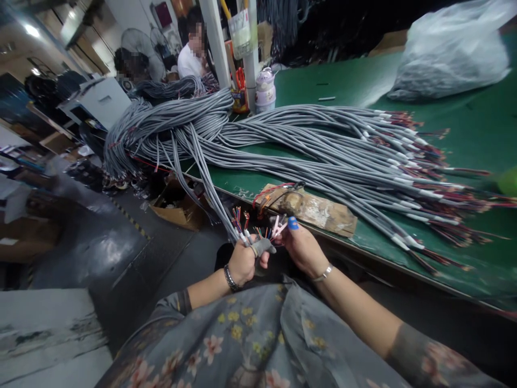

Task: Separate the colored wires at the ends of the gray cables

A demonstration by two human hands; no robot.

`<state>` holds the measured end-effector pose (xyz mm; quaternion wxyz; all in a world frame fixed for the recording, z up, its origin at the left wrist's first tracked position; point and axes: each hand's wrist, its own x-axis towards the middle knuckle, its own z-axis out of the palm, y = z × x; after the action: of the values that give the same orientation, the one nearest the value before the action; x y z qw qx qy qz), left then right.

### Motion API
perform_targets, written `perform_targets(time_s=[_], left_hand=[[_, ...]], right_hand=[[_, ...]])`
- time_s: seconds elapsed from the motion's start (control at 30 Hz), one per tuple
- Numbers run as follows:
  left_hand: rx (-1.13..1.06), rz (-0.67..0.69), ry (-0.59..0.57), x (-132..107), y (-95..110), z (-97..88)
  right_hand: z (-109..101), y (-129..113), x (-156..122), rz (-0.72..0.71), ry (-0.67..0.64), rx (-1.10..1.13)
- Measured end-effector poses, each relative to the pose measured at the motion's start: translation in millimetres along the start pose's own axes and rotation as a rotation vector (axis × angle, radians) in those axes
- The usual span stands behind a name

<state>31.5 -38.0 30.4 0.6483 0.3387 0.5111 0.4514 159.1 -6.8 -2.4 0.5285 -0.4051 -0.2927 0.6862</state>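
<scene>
My left hand (pixel 242 262) is closed around the ends of several grey cables (pixel 210 188). Thin coloured wires (pixel 238 218) fan out above its fist, and a grey cover wraps its thumb. Close by on the right, my right hand (pixel 306 249) is pinched, with blue tape around its thumb. A pale pink clip (pixel 278 227), like a clothespin, is at its fingertips, beside short coloured wires that stick out from the left hand. The exact contact between fingers, clip and wires is partly hidden.
A large bundle of grey cables (pixel 274 140) lies across the green table (pixel 347 81). A wooden block (pixel 319 210) sits at the table's near edge. Behind are a lilac bottle (pixel 265 91), a plastic bag (pixel 448 59) and a seated person (pixel 189 59). Below is a cardboard box (pixel 177 207).
</scene>
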Motion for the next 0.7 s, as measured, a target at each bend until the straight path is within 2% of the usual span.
perform_targets(time_s=[0.07, 0.13, 0.47, 0.7], left_hand=[[0.016, -0.016, 0.018, 0, 0, 1.1], [0.017, -0.018, 0.03, 0, 0, 1.6], [0.075, -0.009, 0.023, 2, -8, -3.3], [0.045, -0.006, 0.015, -4, -9, -8.1]], right_hand=[[0, 1, 4, 0.093, -0.06, 0.089], [1, 1, 7, 0.138, -0.059, 0.157], [5, 4, 8, 0.104, 0.012, 0.199], [2, -4, -2, 0.218, -0.101, 0.227]])
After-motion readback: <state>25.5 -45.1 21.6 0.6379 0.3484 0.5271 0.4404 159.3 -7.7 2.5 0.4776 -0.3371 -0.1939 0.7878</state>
